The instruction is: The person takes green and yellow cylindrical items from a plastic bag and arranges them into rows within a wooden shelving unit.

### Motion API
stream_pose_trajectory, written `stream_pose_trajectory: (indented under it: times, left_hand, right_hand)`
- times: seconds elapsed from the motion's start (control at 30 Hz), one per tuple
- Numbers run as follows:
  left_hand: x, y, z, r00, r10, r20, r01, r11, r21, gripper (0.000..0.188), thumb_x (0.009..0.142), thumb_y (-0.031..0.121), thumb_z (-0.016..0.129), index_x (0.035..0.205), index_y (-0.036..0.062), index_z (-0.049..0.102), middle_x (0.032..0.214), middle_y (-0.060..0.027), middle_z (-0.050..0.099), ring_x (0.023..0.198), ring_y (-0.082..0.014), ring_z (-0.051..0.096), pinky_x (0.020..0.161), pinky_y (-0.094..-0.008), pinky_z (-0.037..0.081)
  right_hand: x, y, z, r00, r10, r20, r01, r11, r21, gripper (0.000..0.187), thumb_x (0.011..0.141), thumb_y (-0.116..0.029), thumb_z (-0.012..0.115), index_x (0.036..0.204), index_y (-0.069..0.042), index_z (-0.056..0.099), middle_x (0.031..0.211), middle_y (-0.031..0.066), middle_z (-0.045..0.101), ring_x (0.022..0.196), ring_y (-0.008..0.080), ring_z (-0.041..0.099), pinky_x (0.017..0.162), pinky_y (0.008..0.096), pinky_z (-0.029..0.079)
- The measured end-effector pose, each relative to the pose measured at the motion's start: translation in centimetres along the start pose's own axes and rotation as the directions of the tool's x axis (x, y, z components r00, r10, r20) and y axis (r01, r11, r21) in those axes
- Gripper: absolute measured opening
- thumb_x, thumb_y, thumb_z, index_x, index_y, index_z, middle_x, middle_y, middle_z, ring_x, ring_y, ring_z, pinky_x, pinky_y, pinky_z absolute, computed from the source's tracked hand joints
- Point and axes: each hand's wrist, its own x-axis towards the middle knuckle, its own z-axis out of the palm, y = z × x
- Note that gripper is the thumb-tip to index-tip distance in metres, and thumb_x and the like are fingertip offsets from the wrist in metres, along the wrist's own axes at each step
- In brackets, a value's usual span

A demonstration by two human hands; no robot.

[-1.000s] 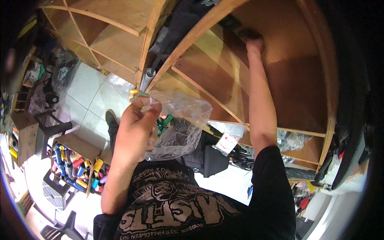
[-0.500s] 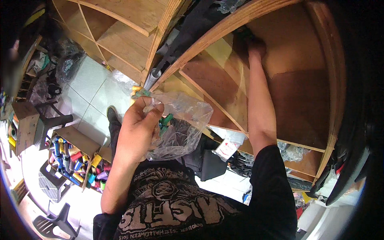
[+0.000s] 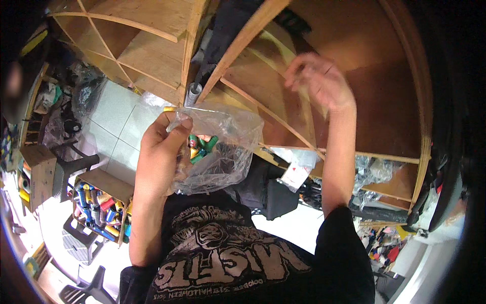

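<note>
My left hand (image 3: 163,147) is closed on the gathered rim of a clear plastic bag (image 3: 235,164), which hangs open to the right. Inside the bag lie several thread spools (image 3: 205,147), mostly green, with some yellow. My right hand (image 3: 321,81) is raised before a wooden shelf compartment, blurred by motion. Its fingers are loosely curved and apart, and nothing shows in them. Farther back in that compartment, dark green items (image 3: 292,23) sit in shadow, too dim to make out exactly.
The wooden shelf unit (image 3: 374,96) fills the upper right, beside another shelf (image 3: 147,50). A cardboard box (image 3: 109,183) of colourful thread spools stands at lower left, near a dark plastic chair (image 3: 88,286). A black bag-like item (image 3: 276,195) is below the shelf, beside wrapped plastic (image 3: 374,172).
My right hand has drawn back out of the compartment, leaving dark green items behind in it. My left hand and the bag have shifted slightly left, and more spools show inside.
</note>
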Motion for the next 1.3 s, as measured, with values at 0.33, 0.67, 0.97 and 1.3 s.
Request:
stream_pose_trajectory:
  times: [0.33,0.67,0.97,1.3]
  left_hand:
    - [-0.2,0.9,0.6,0.982,-0.094,0.166,0.085,0.995,0.06,0.02,0.085,0.012,0.053,0.098,-0.0021,0.05,0.053,0.0023,0.042,0.039,-0.0062,0.035,0.036,-0.0231,0.024]
    - [1.0,0.5,0.3,0.964,-0.034,0.264,0.002,0.993,0.118,0.022,0.085,0.013,0.052,0.101,-0.0022,0.052,0.056,0.0032,0.039,0.042,-0.0058,0.035,0.037,-0.0221,0.024]
    - [1.7,0.4,-1.4,0.957,-0.07,0.28,0.051,0.996,0.073,0.02,0.084,0.01,0.052,0.098,-0.0033,0.051,0.057,0.0033,0.04,0.04,-0.005,0.034,0.036,-0.0217,0.024]
    - [1.5,0.2,-2.4,0.969,0.009,0.248,-0.036,0.994,0.104,0.024,0.083,0.013,0.055,0.099,-0.0058,0.053,0.063,0.0,0.049,0.048,-0.0066,0.043,0.042,-0.0221,0.031]
  right_hand:
    - [3.4,23.0,13.7,0.879,0.413,0.24,0.085,0.36,-0.929,0.029,0.083,-0.01,0.051,0.111,-0.007,0.054,0.103,0.014,0.059,0.089,0.0282,0.057,0.077,0.0359,0.046]
    - [3.1,22.5,17.0,0.961,0.241,0.138,-0.172,0.907,-0.384,0.031,0.082,-0.02,0.053,0.112,-0.011,0.054,0.113,0.0087,0.056,0.107,0.0259,0.051,0.09,0.0375,0.039]
    - [3.1,23.0,18.9,0.973,0.205,0.109,-0.138,0.887,-0.441,0.03,0.082,-0.019,0.054,0.111,-0.011,0.055,0.111,0.0096,0.057,0.107,0.0256,0.051,0.089,0.0376,0.039]
    - [2.9,23.1,18.6,0.98,0.172,0.102,-0.11,0.888,-0.446,0.03,0.081,-0.018,0.054,0.109,-0.011,0.056,0.11,0.0106,0.057,0.106,0.0252,0.051,0.088,0.0378,0.04]
